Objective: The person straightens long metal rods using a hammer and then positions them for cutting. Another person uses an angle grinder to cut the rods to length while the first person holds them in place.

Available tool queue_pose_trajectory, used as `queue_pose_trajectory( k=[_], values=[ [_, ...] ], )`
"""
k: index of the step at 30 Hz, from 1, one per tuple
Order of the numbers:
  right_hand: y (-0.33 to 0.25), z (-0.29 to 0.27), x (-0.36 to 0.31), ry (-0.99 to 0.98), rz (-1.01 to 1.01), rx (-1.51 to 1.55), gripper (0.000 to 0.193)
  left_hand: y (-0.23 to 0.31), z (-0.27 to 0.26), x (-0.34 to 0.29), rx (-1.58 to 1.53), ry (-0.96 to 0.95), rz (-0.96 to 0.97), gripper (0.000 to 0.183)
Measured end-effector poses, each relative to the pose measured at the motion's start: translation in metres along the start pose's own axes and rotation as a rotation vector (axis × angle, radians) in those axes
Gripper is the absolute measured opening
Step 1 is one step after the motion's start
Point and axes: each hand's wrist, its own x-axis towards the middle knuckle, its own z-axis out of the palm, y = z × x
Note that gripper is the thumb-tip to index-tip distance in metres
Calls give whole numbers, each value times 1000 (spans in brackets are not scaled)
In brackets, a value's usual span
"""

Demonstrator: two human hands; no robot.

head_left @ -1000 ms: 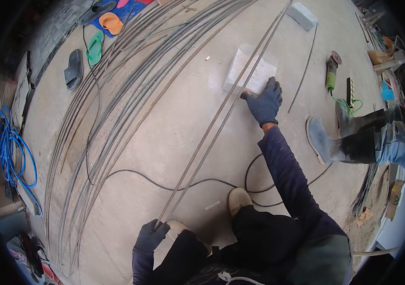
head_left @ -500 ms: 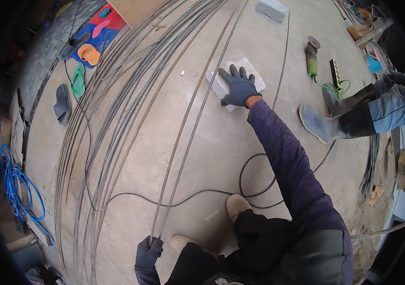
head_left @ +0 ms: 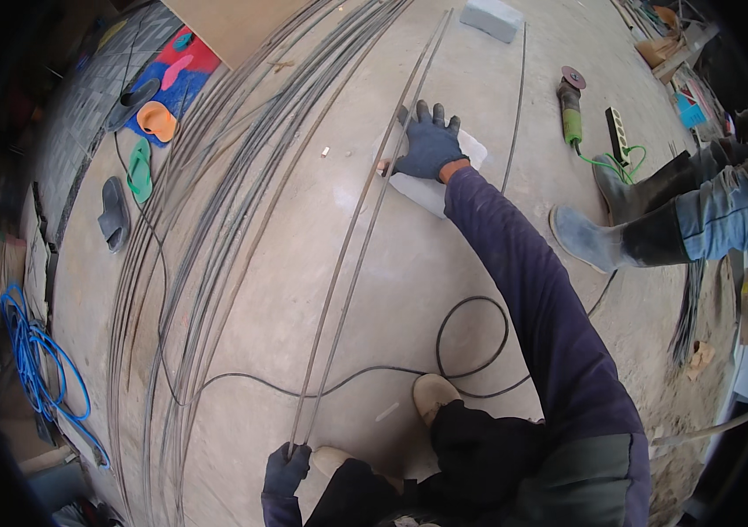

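Observation:
Two long thin steel rods [head_left: 355, 255] lie side by side on the concrete floor, running from near my feet to the far side. My left hand [head_left: 286, 468], in a dark glove, is closed around their near ends. My right hand [head_left: 428, 145], also in a dark glove, is stretched far forward with fingers spread, pressing flat on a pale block [head_left: 434, 183] that lies beside and partly under the rods. My light-coloured shoe [head_left: 434, 397] sits just behind the near ends.
A large bundle of rods [head_left: 207, 255] curves across the floor at left. A black cable [head_left: 471, 347] loops by my shoe. An angle grinder [head_left: 571, 105] and power strip [head_left: 615, 133] lie at right, near another person's boots [head_left: 602, 237]. Sandals [head_left: 139, 167] and a blue hose [head_left: 36, 351] sit far left.
My right arm has reached further forward and the hand now rests flat on the pale block. The view has tilted forward. My left hand still grips the rod ends.

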Motion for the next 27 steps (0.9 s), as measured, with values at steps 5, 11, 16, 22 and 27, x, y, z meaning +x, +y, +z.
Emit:
queue_pose_trajectory(
  k=[5,11,16,22,27],
  values=[
    [-2,2,30,-162,-82,12,99,2,4,3,-22,35,-19,27],
    [31,7,0,-136,-223,10,90,-8,18,8,79,67,-11,28],
    [69,8,-42,-124,-286,54,86,-16,27,8,125,22,-26,31],
    [77,9,-66,52,-290,215,82,-24,35,16,70,-46,-86,32],
    [40,21,-171,356,21,626,52,-3,45,15,134,-149,-89,35]
  ],
)
